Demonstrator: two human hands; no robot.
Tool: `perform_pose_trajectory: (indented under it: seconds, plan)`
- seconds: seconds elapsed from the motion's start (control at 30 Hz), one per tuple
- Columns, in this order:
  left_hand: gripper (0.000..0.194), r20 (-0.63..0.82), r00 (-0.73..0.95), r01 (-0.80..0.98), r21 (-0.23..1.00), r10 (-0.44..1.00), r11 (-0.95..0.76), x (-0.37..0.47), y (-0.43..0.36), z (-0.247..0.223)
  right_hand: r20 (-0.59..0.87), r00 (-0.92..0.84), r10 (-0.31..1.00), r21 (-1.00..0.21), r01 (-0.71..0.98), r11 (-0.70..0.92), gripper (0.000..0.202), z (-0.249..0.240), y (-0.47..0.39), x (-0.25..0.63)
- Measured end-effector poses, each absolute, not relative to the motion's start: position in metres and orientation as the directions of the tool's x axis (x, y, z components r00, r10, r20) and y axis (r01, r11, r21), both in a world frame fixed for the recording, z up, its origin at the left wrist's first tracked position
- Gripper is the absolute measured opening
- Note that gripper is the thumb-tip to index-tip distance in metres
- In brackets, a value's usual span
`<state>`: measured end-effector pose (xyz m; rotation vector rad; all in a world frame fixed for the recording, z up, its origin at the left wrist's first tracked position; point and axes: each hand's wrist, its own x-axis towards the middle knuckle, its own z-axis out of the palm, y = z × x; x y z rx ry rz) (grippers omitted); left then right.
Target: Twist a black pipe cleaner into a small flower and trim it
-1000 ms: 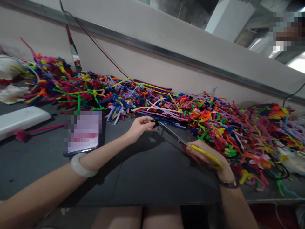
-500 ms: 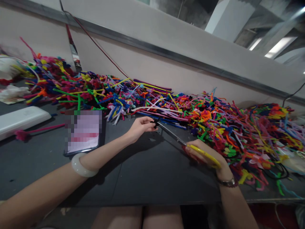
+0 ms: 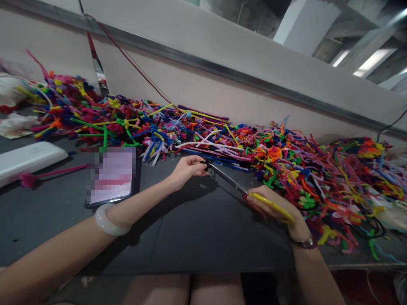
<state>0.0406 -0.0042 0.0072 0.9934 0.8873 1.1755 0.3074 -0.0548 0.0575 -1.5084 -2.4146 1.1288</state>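
Note:
Between the thumb and fingers of my left hand [image 3: 188, 169] is a small black fuzzy piece [image 3: 205, 165]. My right hand [image 3: 271, 204] is closed round the yellow handle of a pair of scissors [image 3: 229, 181]. The long metal blades point left, and their tips reach the black piece at my left fingertips. Whether the tips touch it or sit just beside it is too small to tell. Behind both hands lies a long heap of coloured fuzzy stems [image 3: 219, 137].
A phone [image 3: 114, 176] with a blurred screen lies left of my left hand, on the dark table [image 3: 203, 237]. Further left are a white box-like device [image 3: 33, 159] and a pink fuzzy stem [image 3: 63, 170]. A pale partition [image 3: 203, 80] stands behind the heap.
The scissors have shifted very slightly left, and their blades look closer together. My left hand has barely moved and keeps the black piece.

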Motion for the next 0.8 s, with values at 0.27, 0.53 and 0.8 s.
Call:
perform_pose_trajectory:
  seconds: [0.27,0.53,0.8]
  plan:
    - [0.017,-0.051,0.164,-0.299,0.949,0.985,0.099,0.0400,-0.0046,0.0080,-0.306,-0.503,0.808,-0.647,0.733,0.211,0.041,0.0580,-0.0551,0.3075]
    - [0.018,-0.049,0.161,-0.312,0.945,0.986,0.098,0.0402,-0.0036,0.0069,-0.299,-0.521,0.799,-0.631,0.736,0.243,0.038,0.0581,-0.0547,0.3064]
    - [0.018,-0.056,0.168,-0.304,0.947,0.984,0.106,0.0397,-0.0039,0.0080,-0.297,-0.519,0.801,-0.622,0.742,0.249,0.042,0.0529,-0.0523,0.3090]
